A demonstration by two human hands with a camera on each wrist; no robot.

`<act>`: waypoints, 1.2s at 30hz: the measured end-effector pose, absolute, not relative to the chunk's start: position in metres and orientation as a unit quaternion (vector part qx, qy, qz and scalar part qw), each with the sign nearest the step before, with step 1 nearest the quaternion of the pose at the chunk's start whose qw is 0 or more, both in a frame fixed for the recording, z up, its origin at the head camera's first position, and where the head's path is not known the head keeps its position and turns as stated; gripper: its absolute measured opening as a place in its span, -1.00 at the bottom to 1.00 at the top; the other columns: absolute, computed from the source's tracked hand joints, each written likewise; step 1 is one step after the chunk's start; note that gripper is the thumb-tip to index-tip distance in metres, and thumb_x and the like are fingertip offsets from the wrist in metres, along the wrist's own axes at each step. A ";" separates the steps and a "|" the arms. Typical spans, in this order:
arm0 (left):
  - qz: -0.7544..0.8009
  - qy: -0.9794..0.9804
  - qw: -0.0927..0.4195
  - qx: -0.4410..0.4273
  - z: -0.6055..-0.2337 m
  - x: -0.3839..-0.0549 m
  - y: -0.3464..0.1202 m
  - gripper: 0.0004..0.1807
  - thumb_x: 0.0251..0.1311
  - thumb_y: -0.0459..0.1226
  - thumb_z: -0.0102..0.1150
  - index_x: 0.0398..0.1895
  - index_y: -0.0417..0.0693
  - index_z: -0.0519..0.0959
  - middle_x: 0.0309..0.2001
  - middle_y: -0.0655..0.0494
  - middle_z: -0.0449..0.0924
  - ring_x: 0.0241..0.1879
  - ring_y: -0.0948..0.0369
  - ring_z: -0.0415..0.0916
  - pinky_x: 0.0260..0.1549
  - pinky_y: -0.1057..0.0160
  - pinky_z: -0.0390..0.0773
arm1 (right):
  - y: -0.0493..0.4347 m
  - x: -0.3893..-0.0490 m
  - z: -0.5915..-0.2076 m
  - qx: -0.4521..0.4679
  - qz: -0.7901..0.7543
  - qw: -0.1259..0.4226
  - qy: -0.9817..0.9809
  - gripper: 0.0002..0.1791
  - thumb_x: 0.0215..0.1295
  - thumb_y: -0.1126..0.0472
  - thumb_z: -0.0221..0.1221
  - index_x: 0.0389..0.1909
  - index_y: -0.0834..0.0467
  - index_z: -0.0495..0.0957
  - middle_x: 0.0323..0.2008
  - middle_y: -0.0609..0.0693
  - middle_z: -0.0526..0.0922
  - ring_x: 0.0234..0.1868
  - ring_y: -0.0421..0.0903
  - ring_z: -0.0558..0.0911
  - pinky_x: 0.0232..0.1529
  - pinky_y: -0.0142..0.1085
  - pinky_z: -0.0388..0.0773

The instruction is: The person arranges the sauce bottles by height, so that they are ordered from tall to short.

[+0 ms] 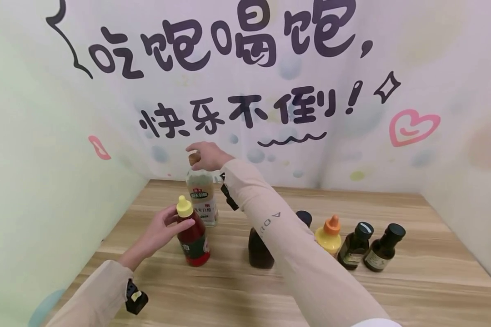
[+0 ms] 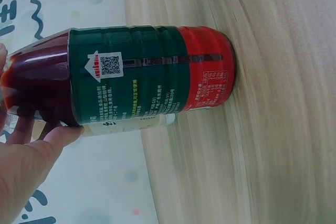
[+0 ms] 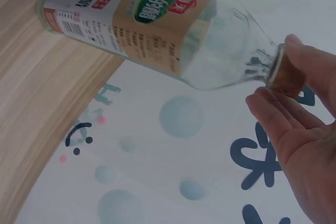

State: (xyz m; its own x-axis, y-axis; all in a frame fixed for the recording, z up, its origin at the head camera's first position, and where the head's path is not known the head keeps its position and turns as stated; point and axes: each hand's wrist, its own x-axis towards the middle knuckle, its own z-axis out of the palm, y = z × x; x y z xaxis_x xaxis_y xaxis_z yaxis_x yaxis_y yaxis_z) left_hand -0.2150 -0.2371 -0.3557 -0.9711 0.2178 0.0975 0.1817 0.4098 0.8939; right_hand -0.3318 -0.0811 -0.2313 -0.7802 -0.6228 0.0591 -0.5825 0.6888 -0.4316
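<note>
Left hand (image 1: 160, 230) gripping sauce (image 1: 194, 243), right (image 1: 211, 156) pinching vinegar cap (image 1: 194, 159)

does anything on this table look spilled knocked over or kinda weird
Nothing stands out: the red sauce bottle and clear bottle look upright and capped, and the visible tabletop shows no spill. The right sleeve partly blocks the view.

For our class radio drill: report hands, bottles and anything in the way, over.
Left hand grips red bottle. Right hand pinches brown cap of clear bottle. Head view: red bottle partly hides clear one.
</note>
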 end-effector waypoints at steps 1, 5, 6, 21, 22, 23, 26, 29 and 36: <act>0.529 0.840 0.018 0.118 -0.356 -0.215 -0.237 -0.46 0.12 -0.12 0.12 0.13 -0.19 0.31 0.10 -0.18 0.34 0.09 -0.14 0.27 -0.07 -0.09 0.38 | -0.079 -0.331 -0.228 -0.329 -0.221 0.048 0.917 -0.39 0.13 0.26 0.17 0.23 0.12 0.23 0.16 0.06 0.34 0.15 -0.07 0.34 0.08 -0.36 0.29; 0.525 0.843 0.015 0.119 -0.354 -0.217 -0.237 -0.45 0.12 -0.12 0.12 0.13 -0.19 0.30 0.10 -0.19 0.34 0.09 -0.14 0.27 -0.07 -0.09 0.38 | -0.069 -0.329 -0.209 -0.330 -0.223 0.049 0.916 -0.39 0.14 0.25 0.16 0.23 0.14 0.21 0.18 0.10 0.31 0.13 -0.03 0.37 0.05 -0.33 0.34; 0.525 0.842 0.015 0.120 -0.354 -0.217 -0.237 -0.45 0.12 -0.12 0.12 0.13 -0.19 0.30 0.10 -0.19 0.34 0.09 -0.15 0.28 -0.07 -0.09 0.38 | -0.066 -0.328 -0.205 -0.329 -0.225 0.048 0.916 -0.39 0.14 0.25 0.16 0.23 0.15 0.22 0.18 0.11 0.31 0.11 -0.02 0.38 0.03 -0.33 0.36; 0.532 0.838 0.024 0.119 -0.353 -0.214 -0.239 -0.47 0.13 -0.15 0.12 0.11 -0.26 0.32 0.07 -0.22 0.37 0.08 -0.13 0.30 -0.07 -0.07 0.39 | 0.008 -0.331 -0.151 -0.312 -0.274 -0.044 0.909 -0.60 0.19 0.27 0.11 0.08 0.22 0.39 -0.01 0.13 0.50 -0.02 -0.08 0.49 -0.08 -0.37 0.44; 0.532 0.838 0.024 0.120 -0.353 -0.214 -0.239 -0.47 0.13 -0.16 0.12 0.11 -0.27 0.32 0.07 -0.23 0.37 0.08 -0.14 0.30 -0.07 -0.07 0.39 | 0.013 -0.331 -0.149 -0.311 -0.278 -0.050 0.907 -0.61 0.19 0.27 0.10 0.07 0.22 0.40 -0.02 0.12 0.51 -0.04 -0.08 0.50 -0.09 -0.36 0.44; 0.533 0.837 0.025 0.120 -0.353 -0.214 -0.239 -0.47 0.13 -0.16 0.12 0.10 -0.27 0.32 0.07 -0.23 0.37 0.07 -0.14 0.30 -0.07 -0.06 0.40 | 0.018 -0.331 -0.148 -0.309 -0.282 -0.055 0.907 -0.62 0.19 0.27 0.10 0.06 0.22 0.41 -0.04 0.11 0.52 -0.06 -0.08 0.51 -0.11 -0.36 0.45; 0.533 0.837 0.027 0.116 -0.352 -0.215 -0.239 -0.46 0.11 -0.14 0.13 0.10 -0.26 0.33 0.06 -0.23 0.37 0.07 -0.14 0.30 -0.08 -0.06 0.40 | 0.033 -0.328 -0.144 -0.303 -0.279 -0.057 0.909 -0.64 0.20 0.25 0.09 0.04 0.20 0.42 -0.07 0.08 0.53 -0.08 -0.08 0.52 -0.12 -0.33 0.45; 0.534 0.838 0.030 0.113 -0.351 -0.216 -0.238 -0.45 0.10 -0.13 0.14 0.10 -0.25 0.33 0.07 -0.22 0.37 0.08 -0.14 0.30 -0.07 -0.06 0.39 | 0.045 -0.323 -0.144 -0.305 -0.285 -0.051 0.907 -0.66 0.20 0.25 0.10 0.01 0.20 0.44 -0.09 0.06 0.55 -0.09 -0.09 0.52 -0.09 -0.31 0.44; 0.532 0.839 0.031 0.108 -0.353 -0.216 -0.238 -0.44 0.10 -0.12 0.14 0.10 -0.25 0.32 0.06 -0.22 0.38 0.07 -0.13 0.31 -0.07 -0.06 0.40 | 0.069 -0.304 -0.150 -0.336 -0.334 -0.035 0.880 -0.68 0.19 0.27 0.10 -0.01 0.20 0.45 -0.14 0.04 0.57 -0.15 -0.14 0.54 -0.11 -0.33 0.45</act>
